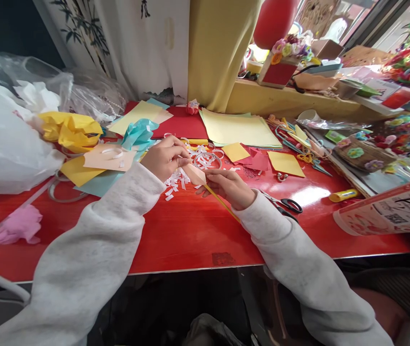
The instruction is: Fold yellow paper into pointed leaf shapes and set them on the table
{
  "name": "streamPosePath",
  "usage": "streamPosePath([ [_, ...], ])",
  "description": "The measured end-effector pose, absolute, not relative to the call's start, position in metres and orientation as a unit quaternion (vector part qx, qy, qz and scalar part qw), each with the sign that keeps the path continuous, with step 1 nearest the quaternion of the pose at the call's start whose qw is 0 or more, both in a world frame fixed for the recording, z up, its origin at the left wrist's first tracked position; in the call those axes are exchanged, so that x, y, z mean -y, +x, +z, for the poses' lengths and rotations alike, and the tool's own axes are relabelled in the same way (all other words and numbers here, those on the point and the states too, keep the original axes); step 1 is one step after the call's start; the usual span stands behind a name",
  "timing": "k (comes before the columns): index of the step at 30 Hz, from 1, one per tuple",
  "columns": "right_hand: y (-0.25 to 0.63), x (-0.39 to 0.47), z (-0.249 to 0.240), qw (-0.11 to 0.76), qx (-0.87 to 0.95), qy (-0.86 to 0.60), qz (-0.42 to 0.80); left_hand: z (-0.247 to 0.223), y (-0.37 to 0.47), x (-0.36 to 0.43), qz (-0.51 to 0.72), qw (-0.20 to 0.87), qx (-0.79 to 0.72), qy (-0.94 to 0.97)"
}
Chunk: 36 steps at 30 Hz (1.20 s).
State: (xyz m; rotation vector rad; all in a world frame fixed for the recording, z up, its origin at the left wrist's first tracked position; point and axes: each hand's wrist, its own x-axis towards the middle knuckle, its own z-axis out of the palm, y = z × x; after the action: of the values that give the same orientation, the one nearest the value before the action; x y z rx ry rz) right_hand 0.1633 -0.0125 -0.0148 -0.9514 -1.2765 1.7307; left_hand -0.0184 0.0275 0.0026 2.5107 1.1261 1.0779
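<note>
Gray sleeves [89, 245] run forward from closest to the camera to my two hands, over the red table [176, 240]. Between the hands, above the tabletop, is a small peach paper [194, 175]. My left hand [166, 156] pinches its far end, thumb and fingers drawn together. My right hand [230, 186] has its fingers closed at the near end, with a thin yellow strip [222, 203] slanting out beneath them toward my right sleeve; my fingers cover the join, so I cannot tell whether strip and paper are attached. Just beyond lie white scraps [176, 183] and a clear ring [208, 161]. Farther right are a yellow square [286, 164] and, nearer me, black-handled scissors [291, 206] beside my right sleeve. Out at the right edge leans a printed cup [388, 206]; at the left, pink crumpled paper [19, 225] sits near a white bag [6, 139].
</note>
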Motion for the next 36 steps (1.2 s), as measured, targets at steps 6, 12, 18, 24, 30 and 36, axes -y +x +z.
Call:
streamPosePath([
  [6,0.165,0.01,-0.017,0.367,0.525,-0.369,0.674,0.003,-0.019,-0.027,0.332,0.009,-0.399,0.855],
  [12,0.166,0.009,-0.019,0.383,0.515,-0.369,0.672,0.01,-0.023,-0.028,0.393,0.155,-0.529,0.736],
  [18,0.165,0.011,-0.017,0.381,0.506,-0.367,0.682,0.011,-0.024,-0.028,0.444,0.346,-0.503,0.656],
  [24,0.164,0.012,-0.015,0.358,0.525,-0.366,0.68,0.012,-0.018,-0.025,0.477,0.307,-0.5,0.655],
  [30,0.164,0.013,-0.012,0.32,0.556,-0.361,0.677,0.008,-0.014,-0.022,0.476,0.272,-0.484,0.682],
  [36,0.168,0.013,-0.013,0.326,0.534,-0.332,0.707,0.01,-0.013,-0.022,0.453,0.442,-0.439,0.638],
])
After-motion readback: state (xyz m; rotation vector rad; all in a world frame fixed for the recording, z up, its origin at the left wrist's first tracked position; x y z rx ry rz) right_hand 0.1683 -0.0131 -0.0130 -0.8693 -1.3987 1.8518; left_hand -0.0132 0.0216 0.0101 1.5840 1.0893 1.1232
